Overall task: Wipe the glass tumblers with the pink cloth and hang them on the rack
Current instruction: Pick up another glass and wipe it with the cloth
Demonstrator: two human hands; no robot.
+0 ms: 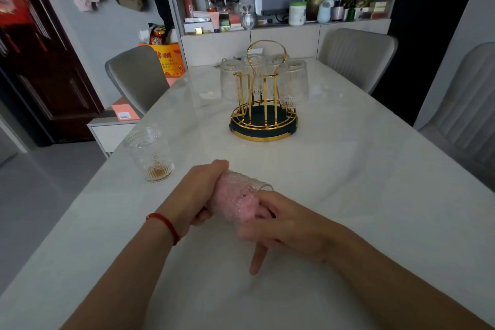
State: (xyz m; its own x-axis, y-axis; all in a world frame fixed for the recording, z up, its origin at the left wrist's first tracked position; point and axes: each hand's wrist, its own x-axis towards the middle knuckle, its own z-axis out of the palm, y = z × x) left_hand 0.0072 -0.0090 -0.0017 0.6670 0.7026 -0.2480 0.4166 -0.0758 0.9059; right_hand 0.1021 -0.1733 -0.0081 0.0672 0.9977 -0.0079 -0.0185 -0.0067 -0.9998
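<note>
Near the table's point(348, 169) front edge, the left hand point(198, 193) grips a ribbed glass tumbler point(241, 190) lying sideways; the right hand's point(284, 225) grip pushes the pink cloth point(238, 201) inside it.

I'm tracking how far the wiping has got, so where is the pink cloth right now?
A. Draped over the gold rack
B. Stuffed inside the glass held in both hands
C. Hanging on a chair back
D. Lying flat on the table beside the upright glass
B: the pink cloth shows through the wall of the glass that the left hand grips, with the right hand at its mouth.
</note>
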